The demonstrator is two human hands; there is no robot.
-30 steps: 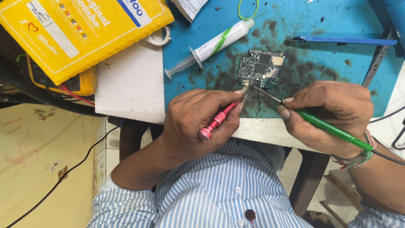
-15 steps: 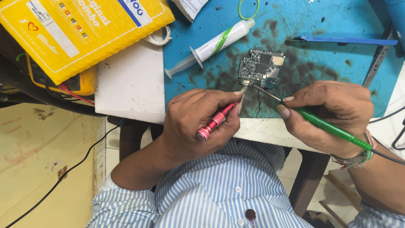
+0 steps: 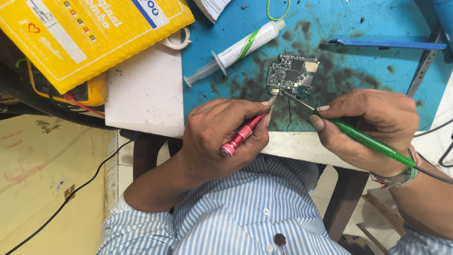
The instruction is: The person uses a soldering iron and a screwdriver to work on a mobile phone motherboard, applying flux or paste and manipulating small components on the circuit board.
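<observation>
Looking down over the bench, the left hand is wrapped around a red knurled tool, its tip touching the lower edge of the small circuit board in the upper middle of the frame. The right hand pinches a green-handled soldering iron, tip meeting the same edge. The board lies on a scorched blue mat. A syringe lies just upper left of it, and a yellow padded envelope fills the upper left corner.

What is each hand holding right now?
Left hand: closed on a red-handled tool.
Right hand: closed on a green-handled soldering iron, tip at the circuit board.
</observation>
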